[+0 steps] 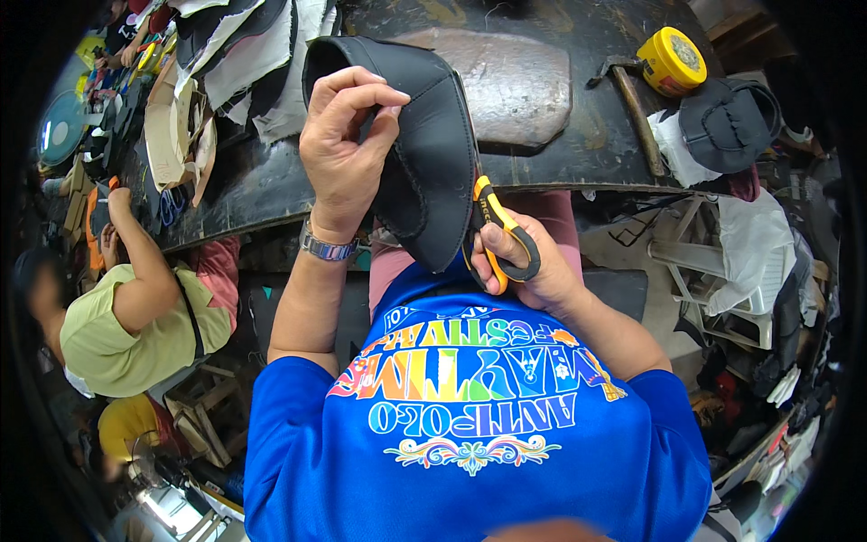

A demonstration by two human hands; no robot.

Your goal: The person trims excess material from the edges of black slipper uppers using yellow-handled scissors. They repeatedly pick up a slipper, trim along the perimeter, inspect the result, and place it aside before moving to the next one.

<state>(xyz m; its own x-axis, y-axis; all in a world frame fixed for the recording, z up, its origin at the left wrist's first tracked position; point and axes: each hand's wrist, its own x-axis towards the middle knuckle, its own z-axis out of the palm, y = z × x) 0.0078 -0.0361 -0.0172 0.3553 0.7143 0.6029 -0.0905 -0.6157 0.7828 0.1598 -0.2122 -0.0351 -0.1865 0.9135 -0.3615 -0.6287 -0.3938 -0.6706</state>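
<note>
A black stitched shoe upper (pixel 433 154) stands in front of me at the bench's near edge, its pointed lower end toward my lap. My left hand (pixel 348 144) is raised over its left side, thumb and fingertips pinched together close to a seam; whatever is between them is too small to make out. Around the handles of yellow-and-black scissors (pixel 492 212) my right hand (pixel 528 262) is closed. The scissors' blades are mostly hidden along the upper's right edge.
On the dark bench (pixel 379 18) lie a worn slab (pixel 515 86), a hammer (pixel 639 122), a yellow tub (pixel 670 61) and another black upper (pixel 730 125). Fabric and leather pieces (pixel 239 63) pile up at left. A co-worker in a light green shirt (pixel 135 325) sits at left; a white stool (pixel 713 262) stands right.
</note>
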